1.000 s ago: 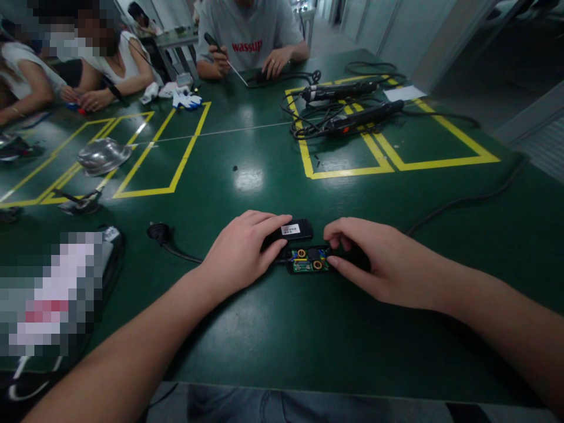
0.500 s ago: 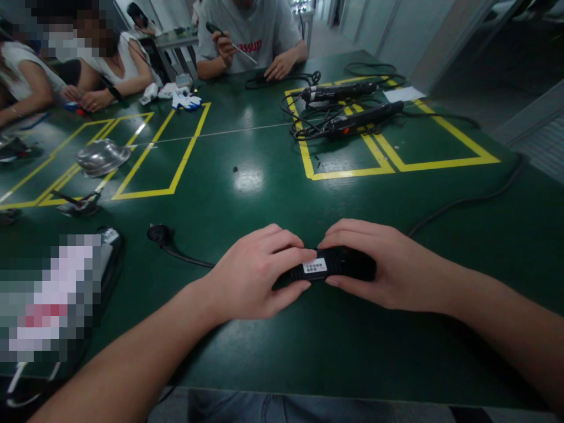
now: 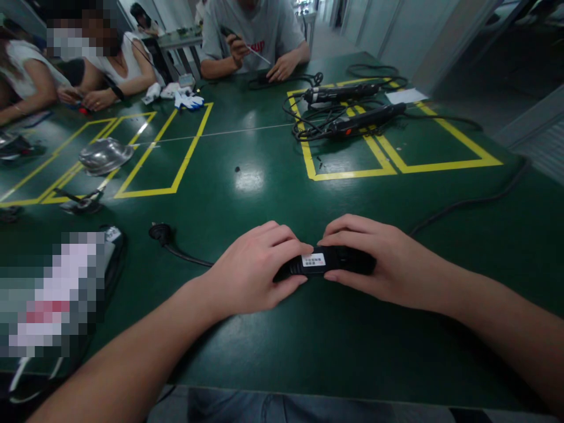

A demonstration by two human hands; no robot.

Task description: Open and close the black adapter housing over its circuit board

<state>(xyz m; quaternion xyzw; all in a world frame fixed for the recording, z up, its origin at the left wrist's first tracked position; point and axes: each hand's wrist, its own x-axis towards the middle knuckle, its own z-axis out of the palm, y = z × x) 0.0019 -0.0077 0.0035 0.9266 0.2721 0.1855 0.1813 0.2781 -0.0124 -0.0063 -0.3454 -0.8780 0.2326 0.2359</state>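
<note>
At the table, left hand and right hand clasp a black case, its label blurred.

Left hand, right hand partly hide black case.

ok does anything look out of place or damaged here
The black oblong casing with a white label shows no clear damage, though partly covered. Slightly odd: the silver metal bowl-like piece overlaps a yellow tape line, and one small dark speck lies alone on the green tabletop.
</note>
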